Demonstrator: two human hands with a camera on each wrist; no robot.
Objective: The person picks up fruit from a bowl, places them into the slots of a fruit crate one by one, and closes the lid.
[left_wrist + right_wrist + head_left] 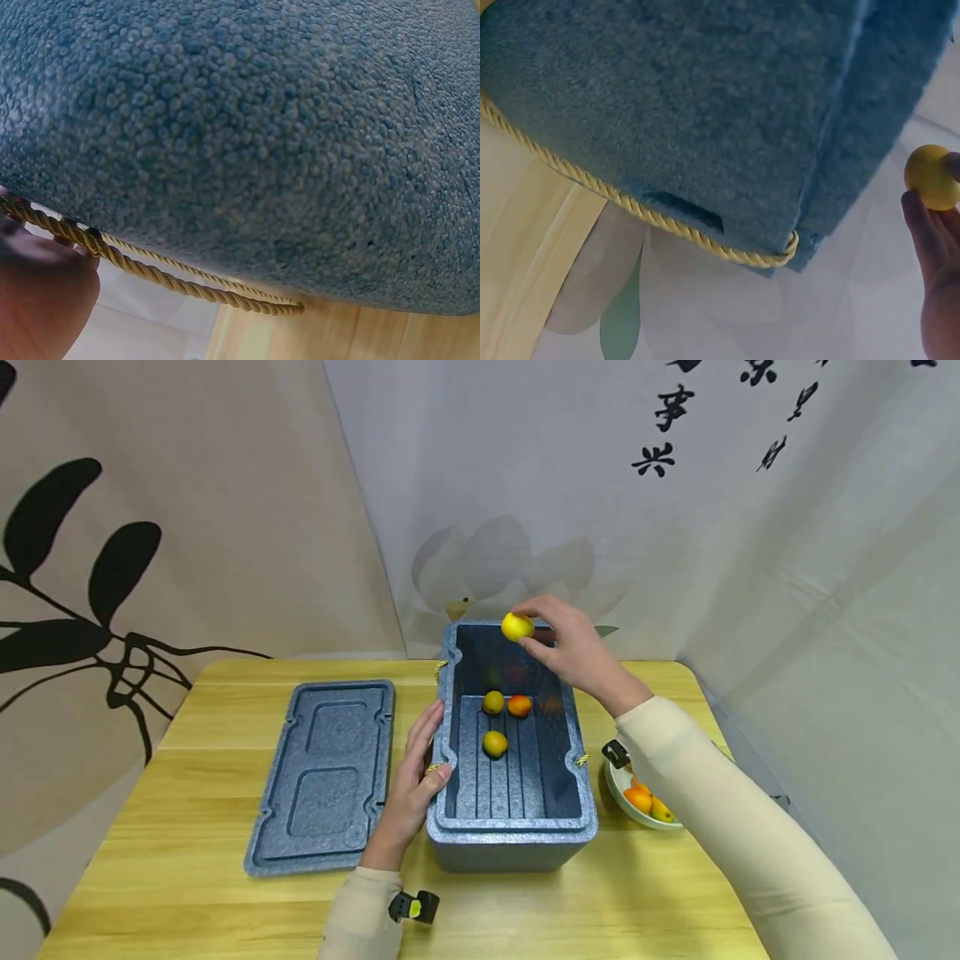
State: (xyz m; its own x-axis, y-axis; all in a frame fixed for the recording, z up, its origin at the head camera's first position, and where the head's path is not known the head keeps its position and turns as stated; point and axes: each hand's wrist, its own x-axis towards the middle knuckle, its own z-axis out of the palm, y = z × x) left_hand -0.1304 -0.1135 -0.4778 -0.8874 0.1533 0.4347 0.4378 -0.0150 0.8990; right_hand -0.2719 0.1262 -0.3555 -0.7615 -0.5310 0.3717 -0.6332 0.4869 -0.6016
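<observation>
The right hand point(573, 647) hangs over the far end of a blue foam box point(513, 839) and pinches a small yellow fruit point(517, 627) between thumb and fingertips, the fruit sitting just above the box's back rim. The left hand point(417, 777) lies flat against the box's left wall, fingers straight and the thumb hooked over the rim near a yellow cord handle point(150, 271). Down on the ribbed floor of the box lie two more yellow fruits point(492, 702) and a red-orange one point(519, 706) beside the farther of them. The box's lid point(326, 772) lies flat on the wooden counter point(187, 860) just left of the left hand. To the right of the box, partly hidden under the right sleeve, stands a white bowl point(626, 806) with orange and yellow fruits in it.
</observation>
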